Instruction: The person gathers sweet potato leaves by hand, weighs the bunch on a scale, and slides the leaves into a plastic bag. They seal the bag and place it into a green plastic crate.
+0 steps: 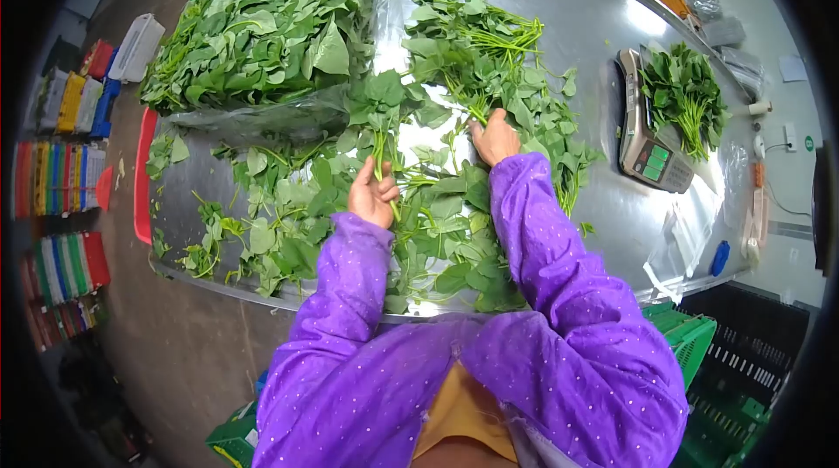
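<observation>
My left hand (374, 193) is closed round the stems of a small bunch of leafy greens (382, 101), held upright with the leaves pointing away from me. To its right, my right hand (496, 138) has its fingers closed on green stems (476, 111) among the loose leaves. Cut greens (297, 241) lie scattered over the steel table (594, 22) beneath and around both hands. Beyond the right hand, a gathered heap of greens (502, 35) lies with its pale stem ends to the right.
A tall mass of greens (262, 31) in clear plastic stands at the back left. On the right, a digital scale (655, 162) carries a bunch of greens (686, 97). A red tray edge (144, 180) borders the left side. Green crates (690, 337) stand below at right.
</observation>
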### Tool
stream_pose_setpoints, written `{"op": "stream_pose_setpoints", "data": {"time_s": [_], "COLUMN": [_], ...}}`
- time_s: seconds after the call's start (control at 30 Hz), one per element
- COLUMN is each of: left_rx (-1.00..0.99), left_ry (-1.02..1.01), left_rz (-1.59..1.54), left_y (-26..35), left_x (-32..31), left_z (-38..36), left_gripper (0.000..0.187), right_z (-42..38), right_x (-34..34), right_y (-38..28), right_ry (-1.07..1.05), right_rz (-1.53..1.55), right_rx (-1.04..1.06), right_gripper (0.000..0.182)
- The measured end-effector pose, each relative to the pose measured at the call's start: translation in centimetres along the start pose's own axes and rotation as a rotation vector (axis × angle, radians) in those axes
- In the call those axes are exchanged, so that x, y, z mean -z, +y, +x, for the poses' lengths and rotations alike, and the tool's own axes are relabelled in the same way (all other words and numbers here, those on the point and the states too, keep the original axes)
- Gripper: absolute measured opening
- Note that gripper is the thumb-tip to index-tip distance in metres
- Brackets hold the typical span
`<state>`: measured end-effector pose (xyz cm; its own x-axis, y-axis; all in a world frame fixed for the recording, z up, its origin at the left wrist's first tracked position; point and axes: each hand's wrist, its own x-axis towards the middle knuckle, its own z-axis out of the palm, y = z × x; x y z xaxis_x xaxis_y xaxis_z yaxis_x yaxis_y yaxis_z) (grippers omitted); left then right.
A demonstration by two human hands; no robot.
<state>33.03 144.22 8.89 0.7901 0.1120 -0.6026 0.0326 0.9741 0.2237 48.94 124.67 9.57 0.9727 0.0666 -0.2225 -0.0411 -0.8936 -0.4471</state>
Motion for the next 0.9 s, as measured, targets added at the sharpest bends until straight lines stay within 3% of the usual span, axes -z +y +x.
{"op": "stream_pose_setpoints", "data": {"time_s": [0.1, 0.13, 0.2, 0.23, 0.27, 0.33, 0.37, 0.4, 0.47, 0.5, 0.53, 0.6, 0.63, 0.73, 0.77, 0.87, 0.9], "left_rx": [-0.189, -0.275, -0.348, -0.562, -0.564, -0.406, -0.297, -0.117, -0.145, -0.123, -0.096, -0.206, -0.315, -0.508, -0.602, -0.585, -0.488], "left_ry": [0.097, 0.046, 0.069, 0.042, 0.077, -0.017, -0.189, -0.180, -0.118, -0.129, -0.138, -0.100, -0.088, -0.054, 0.053, 0.089, 0.073], "left_rz": [0.373, 0.613, 0.954, 1.189, 1.328, 1.231, 1.018, 0.921, 0.766, 0.641, 0.519, 0.383, 0.333, 0.183, 0.313, 0.568, 0.613], "left_y": [-2.5, -3.3, -5.0, -6.1, -6.7, -7.3, -6.9, -6.7, -5.9, -4.7, -3.3, -1.2, -0.4, -0.2, -1.4, -5.9, -7.3], "left_x": [-4.9, -5.9, -5.3, -5.0, -4.3, -5.6, -7.2, -7.2, -9.3, -9.8, -9.6, -8.4, -8.6, -9.0, -10.0, -9.9, -10.3], "left_z": [0.2, 1.1, 5.3, 7.2, 9.2, 9.6, 8.1, 7.9, 4.8, 3.4, 2.2, 1.0, -0.2, -2.1, -2.6, -1.1, -1.0], "left_gripper": [0.030, 0.033, 0.039, 0.045, 0.047, 0.044, 0.037, 0.028, 0.027, 0.030, 0.033, 0.039, 0.039, 0.037, 0.034, 0.030, 0.030], "right_z": [1.2, 1.5, 2.3, 2.2, 2.2, 0.3, -0.7, -0.9, -0.5, 0.6, 0.5, 0.4, 0.8, -2.4, -3.5, -5.5, -5.8], "right_x": [-1.0, -1.2, -1.2, -0.8, -0.1, 3.1, 4.5, 4.9, 5.5, 4.1, 5.3, 8.4, 8.5, 12.5, 12.5, 12.3, 11.6], "right_y": [1.0, 1.3, 2.0, 1.7, 1.2, -0.3, -0.9, -0.4, 0.8, 2.9, 3.6, 4.4, 5.7, 4.1, 2.6, 1.1, 1.2], "right_ry": [-0.039, -0.070, -0.121, -0.155, -0.187, -0.512, -0.451, -0.436, -0.402, -0.133, -0.130, -0.121, -0.074, -0.473, -0.355, -0.362, -0.382], "right_rz": [-0.062, -0.064, 0.181, 0.299, 0.416, 0.883, 0.811, 0.752, 0.634, 0.457, 0.441, 0.408, 0.584, 1.463, 1.453, 1.550, 1.505], "right_rx": [0.046, 0.072, 0.234, 0.247, 0.263, 0.087, 0.160, 0.191, 0.256, 0.434, 0.339, 0.158, 0.195, 0.023, 0.005, 0.010, 0.012], "right_gripper": [0.039, 0.036, 0.031, 0.030, 0.028, 0.026, 0.025, 0.026, 0.027, 0.030, 0.031, 0.032, 0.028, 0.024, 0.020, 0.020, 0.029]}}
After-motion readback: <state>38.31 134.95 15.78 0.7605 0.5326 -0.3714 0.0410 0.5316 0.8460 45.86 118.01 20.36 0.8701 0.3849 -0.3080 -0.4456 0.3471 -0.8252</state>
